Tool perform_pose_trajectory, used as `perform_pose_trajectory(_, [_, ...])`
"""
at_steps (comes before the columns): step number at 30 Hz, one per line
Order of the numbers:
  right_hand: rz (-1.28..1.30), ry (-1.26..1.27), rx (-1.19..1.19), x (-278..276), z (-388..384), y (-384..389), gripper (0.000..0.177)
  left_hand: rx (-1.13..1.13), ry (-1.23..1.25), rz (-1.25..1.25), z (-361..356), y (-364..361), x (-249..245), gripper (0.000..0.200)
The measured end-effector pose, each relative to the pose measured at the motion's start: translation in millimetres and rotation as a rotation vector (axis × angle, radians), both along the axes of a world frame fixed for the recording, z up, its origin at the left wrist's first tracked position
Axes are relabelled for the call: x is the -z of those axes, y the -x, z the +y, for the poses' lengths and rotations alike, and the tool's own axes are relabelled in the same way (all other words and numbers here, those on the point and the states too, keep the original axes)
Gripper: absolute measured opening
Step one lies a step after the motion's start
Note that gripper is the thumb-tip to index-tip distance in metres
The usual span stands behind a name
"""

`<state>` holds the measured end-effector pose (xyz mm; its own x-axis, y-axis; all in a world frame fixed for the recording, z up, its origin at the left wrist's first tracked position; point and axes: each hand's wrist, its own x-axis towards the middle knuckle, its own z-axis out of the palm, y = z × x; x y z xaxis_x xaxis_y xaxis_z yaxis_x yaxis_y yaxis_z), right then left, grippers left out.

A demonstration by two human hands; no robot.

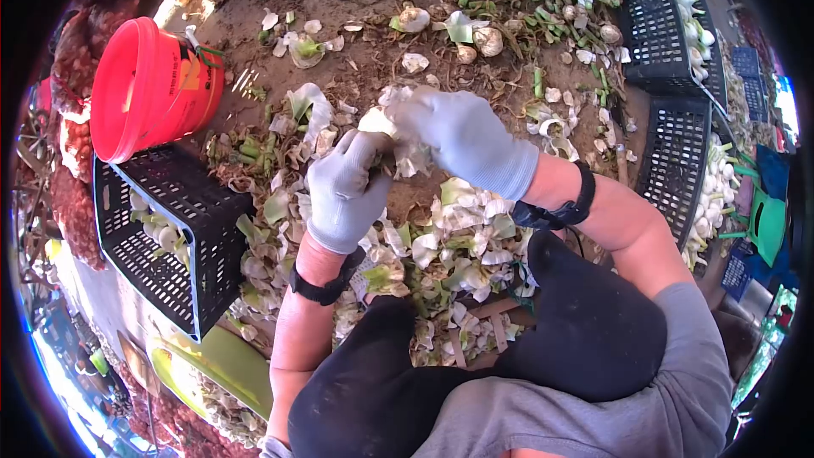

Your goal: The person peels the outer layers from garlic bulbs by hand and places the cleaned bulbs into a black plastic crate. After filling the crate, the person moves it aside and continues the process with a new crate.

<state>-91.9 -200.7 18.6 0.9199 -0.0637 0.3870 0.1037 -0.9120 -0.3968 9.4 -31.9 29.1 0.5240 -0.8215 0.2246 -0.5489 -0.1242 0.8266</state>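
Both hands wear light grey gloves and meet over the littered ground. My left hand (349, 185) is closed around a pale garlic bulb (376, 123), whose top shows above the fingers. Just to the right, my right hand (465, 134) is at the bulb's side, its fingers pressed together and blurred by motion; what they grip is too smeared to make out. Loose papery skin hangs beneath the fingers. Peeled skins (475, 242) lie thickly below the hands, in front of the knees. Beyond the hands, a few whole bulbs (487, 41) rest on the soil.
A red bucket (191, 89) stands at the left above a black crate (161, 276) holding some bulbs. Black crates (674, 148) with garlic line the right side. Piled garlic with stalks (555, 13) lies at the top. A yellow-green container (220, 365) sits at lower left.
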Motion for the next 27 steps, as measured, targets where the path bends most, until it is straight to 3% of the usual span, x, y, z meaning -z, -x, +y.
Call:
perform_pose_trajectory(4, [-0.042,0.161,-0.029,14.5,-1.0,-6.8,0.009,-0.008,0.008,0.046,3.0,4.9,7.9,0.029])
perform_pose_trajectory(7, [0.145,0.123,0.055,23.9,-25.6,-9.4,0.009,0.054,0.041,0.062,7.3,7.6,7.4,0.028])
perform_pose_trajectory(10, [0.454,-0.280,0.063,77.3,-59.3,3.4,0.017,0.130,0.113,0.012,8.7,2.2,10.5,0.028])
perform_pose_trajectory(11, [0.637,-0.826,-0.012,94.6,-66.5,9.5,0.025,0.094,0.128,-0.023,8.5,2.9,9.9,0.029])
perform_pose_trajectory(14, [0.649,-2.154,0.064,23.6,-31.7,18.9,0.031,0.054,0.131,-0.159,9.9,3.2,15.2,0.032])
perform_pose_trajectory(16, [0.415,-2.061,-0.206,33.4,-24.5,27.8,0.027,0.073,0.122,-0.269,8.0,4.0,16.4,0.032])
perform_pose_trajectory(18, [0.253,-1.737,-0.245,31.2,-25.2,27.3,0.024,0.112,0.099,-0.378,4.9,8.8,14.5,0.032])
perform_pose_trajectory(20, [0.169,-1.221,-0.069,20.9,-24.1,21.2,0.022,0.084,0.076,-0.275,6.8,12.4,23.6,0.035])
perform_pose_trajectory(21, [0.124,-1.290,-0.046,21.8,-23.7,22.9,0.023,0.052,0.069,-0.187,6.5,14.5,26.6,0.035])
perform_pose_trajectory(23, [0.031,-1.074,-0.098,21.3,-21.9,21.6,0.023,-0.068,0.056,-0.024,-0.3,25.4,29.6,0.035])
perform_pose_trajectory(24, [-0.011,-0.963,-0.126,19.5,-20.6,19.7,0.023,-0.034,-0.011,0.354,-2.9,24.6,23.9,0.034])
perform_pose_trajectory(26, [0.045,-1.152,-0.190,21.3,-11.7,17.6,0.019,0.044,-0.148,1.110,-4.1,20.6,15.5,0.034])
perform_pose_trajectory(27, [0.124,-1.314,-0.204,17.2,-5.9,18.0,0.019,0.123,-0.223,1.140,-2.6,14.6,29.6,0.041])
